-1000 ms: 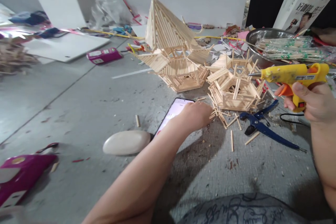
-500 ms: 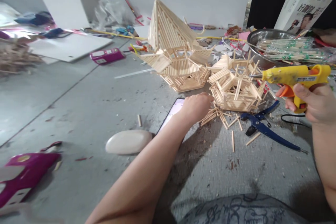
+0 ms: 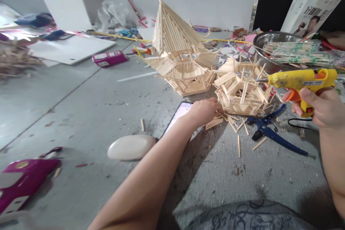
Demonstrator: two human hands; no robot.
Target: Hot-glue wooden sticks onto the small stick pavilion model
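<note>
My right hand (image 3: 320, 106) is wrapped round a yellow glue gun (image 3: 299, 79), its nozzle pointing left over a small many-sided stick structure (image 3: 244, 91). Over loose cut sticks (image 3: 214, 123), beside that structure's lower left edge, is my left hand (image 3: 206, 111); its fingers curl down, and their tips and anything between them are hidden. Under the left wrist lies a phone (image 3: 176, 115) with a lit screen. A taller stick tower with a pointed roof (image 3: 175, 30) stands behind. Blue cutters (image 3: 275, 136) lie right of the loose sticks.
A white rounded object (image 3: 132, 147) lies left of my forearm. Magenta devices rest at the lower left (image 3: 27, 179) and farther back (image 3: 110, 58). A metal bowl (image 3: 262, 39) with bagged sticks is at the back right, near a white board (image 3: 72, 48) and scraps farther left.
My left hand has shifted slightly right and down over the loose sticks. My right hand and the glue gun have barely moved.
</note>
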